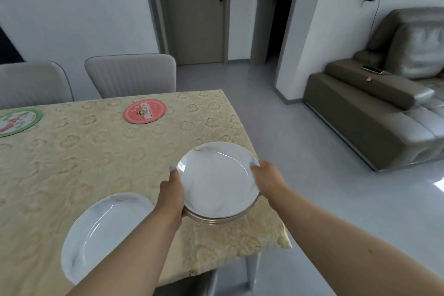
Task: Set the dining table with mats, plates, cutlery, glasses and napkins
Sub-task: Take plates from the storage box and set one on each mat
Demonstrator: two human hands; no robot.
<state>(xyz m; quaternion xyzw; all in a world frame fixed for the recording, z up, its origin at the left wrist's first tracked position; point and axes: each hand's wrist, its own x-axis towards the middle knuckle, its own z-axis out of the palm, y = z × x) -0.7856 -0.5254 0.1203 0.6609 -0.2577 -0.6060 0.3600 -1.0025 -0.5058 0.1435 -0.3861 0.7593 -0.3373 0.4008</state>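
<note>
White plate stack (pixel 217 180) held over table corner (pixel 240 243); single plate (pixel 101 230) beside.

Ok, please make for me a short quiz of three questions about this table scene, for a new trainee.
1. True or false: the red round mat already has a plate on it.
2. What do the left hand and the right hand hold? A) one glass B) a stack of white plates C) a napkin
3. Fill in: a single white plate lies on the tablecloth to the ___ of the stack.

Key: 1 false; 2 B; 3 left. The green round mat is also bare.
</note>
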